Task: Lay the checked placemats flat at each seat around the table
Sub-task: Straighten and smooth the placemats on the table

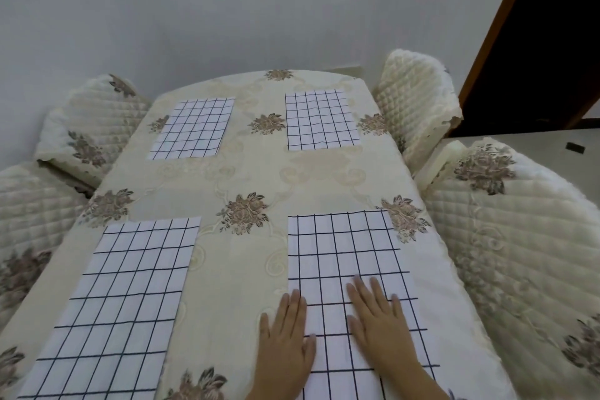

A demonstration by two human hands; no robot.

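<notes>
Four checked placemats flat on table (246,172). Lower-right placemat (344,256): left hand (285,344) on its left edge, right hand (380,331) on cloth; fingers extended, palms down, gripping nothing.

The near-left placemat (120,302) is cut off by the bottom edge; its near end cannot be seen. The near-right placemat (350,269) also runs out of frame at the bottom, and part of its surface is covered by the left hand (285,344) and the right hand (380,331). Both wrists are cropped by the bottom edge. The near edge of the tabletop (240,178) lies outside the frame. The quilted chair (22,221) at the left is cut by the left edge; the quilted chair (526,237) at the right is cut by the right edge. The interior of the doorway (558,26) is too dark to tell.
</notes>
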